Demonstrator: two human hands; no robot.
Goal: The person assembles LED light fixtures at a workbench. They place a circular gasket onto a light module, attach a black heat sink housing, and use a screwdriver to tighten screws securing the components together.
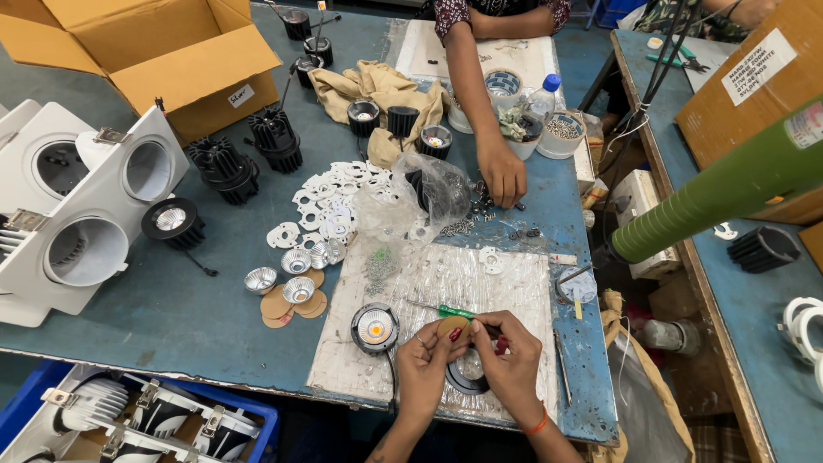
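My left hand (426, 358) and my right hand (510, 358) meet at the near edge of the bench, and together they pinch a round brown disc (453, 328) between the fingertips. Under them lies a black ring-shaped lamp part (464, 378). A black round lamp module (375, 327) with an orange centre sits just left of my left hand. A green-handled screwdriver (446, 310) lies above my hands on the white work mat (480, 279).
Another person's hand (502, 176) reaches down to small screws across the bench. Silver reflector cups (297, 261), brown discs (278, 306), white gaskets (326, 199) and black heat sinks (225, 169) lie left. White lamp housings (81, 197), a cardboard box (163, 51), a green tube (720, 184).
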